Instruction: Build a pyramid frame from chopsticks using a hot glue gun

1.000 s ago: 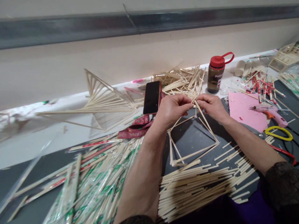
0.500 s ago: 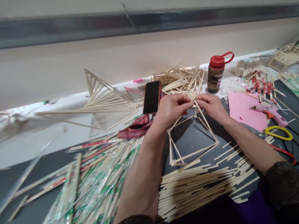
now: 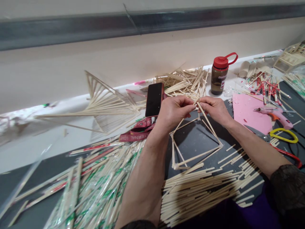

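Observation:
My left hand (image 3: pixel 177 111) and my right hand (image 3: pixel 214 109) meet at the far top corner of a frame of wooden chopsticks (image 3: pixel 199 153). Each hand pinches a stick end there, the fingertips almost touching. Whitish blobs, like glue, mark the joints of the frame, which rests on the dark mat. My fingers hide part of the corner between them. Close in front of me lies a spread of loose chopsticks (image 3: pixel 197 194).
Wrapped chopsticks (image 3: pixel 102 181) cover the left side. A phone (image 3: pixel 154 100) and lanyard (image 3: pixel 135 135) lie behind my left forearm. Further right are a red-capped bottle (image 3: pixel 218 78), a pink glue gun (image 3: pixel 274 116) and yellow-handled scissors (image 3: pixel 284 135). A fan-shaped stick structure (image 3: pixel 107 105) stands by the wall.
Almost nothing differs. Both hands keep their pinch on the same corner, and the whole view has shifted very slightly.

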Action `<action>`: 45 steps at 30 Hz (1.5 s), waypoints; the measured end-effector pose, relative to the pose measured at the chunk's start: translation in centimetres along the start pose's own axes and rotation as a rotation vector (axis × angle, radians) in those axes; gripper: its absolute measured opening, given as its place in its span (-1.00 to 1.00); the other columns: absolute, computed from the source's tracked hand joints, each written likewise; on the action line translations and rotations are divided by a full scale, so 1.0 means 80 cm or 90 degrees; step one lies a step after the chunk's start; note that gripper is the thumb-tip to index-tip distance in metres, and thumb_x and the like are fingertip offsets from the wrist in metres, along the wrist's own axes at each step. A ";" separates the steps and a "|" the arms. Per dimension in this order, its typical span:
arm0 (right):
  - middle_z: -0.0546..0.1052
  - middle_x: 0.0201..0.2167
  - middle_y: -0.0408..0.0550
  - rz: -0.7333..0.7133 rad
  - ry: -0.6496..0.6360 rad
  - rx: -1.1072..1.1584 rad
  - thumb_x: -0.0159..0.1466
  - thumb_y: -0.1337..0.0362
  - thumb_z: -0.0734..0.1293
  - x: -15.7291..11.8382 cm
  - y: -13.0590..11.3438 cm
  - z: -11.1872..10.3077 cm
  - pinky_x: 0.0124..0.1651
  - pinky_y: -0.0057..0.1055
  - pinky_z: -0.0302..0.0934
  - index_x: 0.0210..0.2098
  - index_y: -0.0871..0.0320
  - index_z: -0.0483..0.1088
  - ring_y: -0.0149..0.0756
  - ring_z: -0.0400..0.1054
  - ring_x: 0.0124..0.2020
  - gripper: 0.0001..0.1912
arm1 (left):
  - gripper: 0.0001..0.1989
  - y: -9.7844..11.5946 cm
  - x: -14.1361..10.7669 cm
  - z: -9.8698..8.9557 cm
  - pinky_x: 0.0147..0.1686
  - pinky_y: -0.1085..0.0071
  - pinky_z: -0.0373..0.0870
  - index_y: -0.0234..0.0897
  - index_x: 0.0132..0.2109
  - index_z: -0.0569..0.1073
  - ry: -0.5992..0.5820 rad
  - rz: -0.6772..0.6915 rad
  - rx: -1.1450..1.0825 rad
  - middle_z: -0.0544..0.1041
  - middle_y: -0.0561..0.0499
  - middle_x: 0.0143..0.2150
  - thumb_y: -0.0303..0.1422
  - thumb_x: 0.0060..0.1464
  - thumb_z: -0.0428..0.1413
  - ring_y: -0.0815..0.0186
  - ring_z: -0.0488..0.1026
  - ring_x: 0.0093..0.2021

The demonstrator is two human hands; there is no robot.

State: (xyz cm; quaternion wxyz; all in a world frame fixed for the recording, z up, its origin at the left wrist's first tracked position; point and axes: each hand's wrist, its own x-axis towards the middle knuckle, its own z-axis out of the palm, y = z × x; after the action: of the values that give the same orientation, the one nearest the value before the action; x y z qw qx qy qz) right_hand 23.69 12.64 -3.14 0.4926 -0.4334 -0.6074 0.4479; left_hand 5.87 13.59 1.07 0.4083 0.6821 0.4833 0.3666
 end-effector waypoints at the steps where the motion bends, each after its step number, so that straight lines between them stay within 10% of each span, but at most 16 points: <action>1: 0.57 -0.40 -0.16 -0.002 -0.001 -0.001 0.25 0.26 0.36 0.000 0.000 0.000 -0.40 -0.53 0.29 -0.29 0.15 0.59 -0.43 0.45 -0.39 -0.85 | -0.81 0.000 0.000 0.000 -0.59 0.54 0.26 -0.32 -0.39 0.62 -0.002 0.000 -0.001 0.55 0.06 -0.53 -0.27 -0.12 0.29 0.44 0.37 -0.60; 45: 0.54 -0.41 -0.13 -0.041 -0.013 -0.065 0.28 0.17 0.34 0.001 0.005 0.000 -0.34 -0.46 0.27 -0.35 0.14 0.54 -0.37 0.44 -0.37 -0.80 | -0.79 -0.005 0.001 -0.006 -0.55 0.50 0.23 -0.31 -0.37 0.60 -0.010 -0.010 -0.009 0.53 0.07 -0.52 -0.23 -0.11 0.27 0.43 0.35 -0.58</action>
State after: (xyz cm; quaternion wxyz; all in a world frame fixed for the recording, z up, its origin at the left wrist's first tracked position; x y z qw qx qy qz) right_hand 23.70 12.79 -3.48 0.4778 -0.4338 -0.6478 0.4047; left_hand 5.35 13.85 0.90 0.4197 0.6781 0.4831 0.3615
